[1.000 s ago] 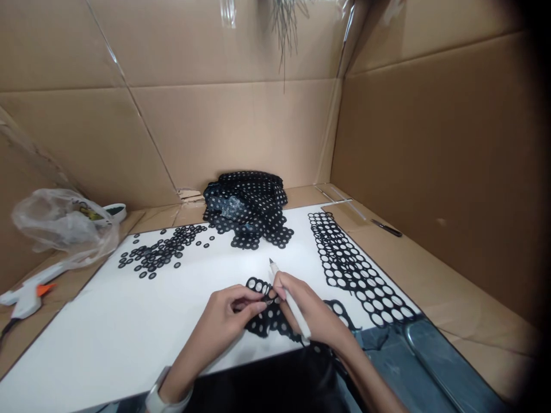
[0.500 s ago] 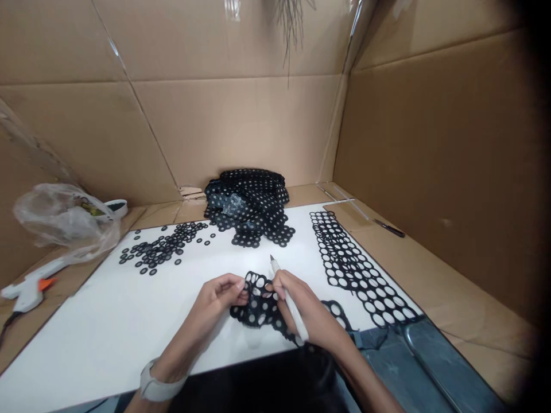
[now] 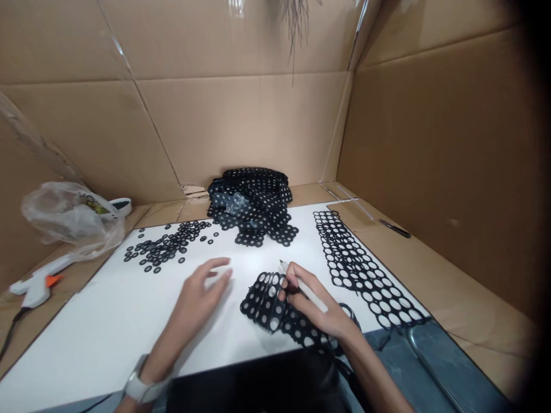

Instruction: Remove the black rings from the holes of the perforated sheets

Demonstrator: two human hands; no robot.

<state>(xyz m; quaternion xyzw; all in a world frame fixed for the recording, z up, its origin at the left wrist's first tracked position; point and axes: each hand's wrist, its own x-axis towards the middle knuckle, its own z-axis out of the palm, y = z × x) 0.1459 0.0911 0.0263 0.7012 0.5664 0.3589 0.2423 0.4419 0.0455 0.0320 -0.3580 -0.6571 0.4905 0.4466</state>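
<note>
My left hand (image 3: pixel 196 298) hovers over the white board (image 3: pixel 129 321) with its thumb and fingers apart and nothing between them. My right hand (image 3: pixel 322 307) is closed around a white pen-like tool (image 3: pixel 315 297), its dark pointed tip aimed up and to the left. Under the right fingers lies a black piece with rows of round pale spots (image 3: pixel 262 304), which those fingers touch; part of it is covered by the hand. A gap separates the left hand from this piece. Left of the middle, small dark discs (image 3: pixel 167 246) are scattered on the board.
Black dotted material (image 3: pixel 258 198) is heaped at the back. A black sheet of open rings (image 3: pixel 353 261) lies along the right edge. Beyond it is a dark-handled knife-like tool (image 3: pixel 395 229). On the left are a glue gun (image 3: pixel 38 288) and a clear plastic bag (image 3: pixel 64 215). Cardboard walls surround the board.
My left hand has let go of the black spotted piece and moved left, its fingers opening. The piece now lies flatter and more spread. The right hand still holds the tool.
</note>
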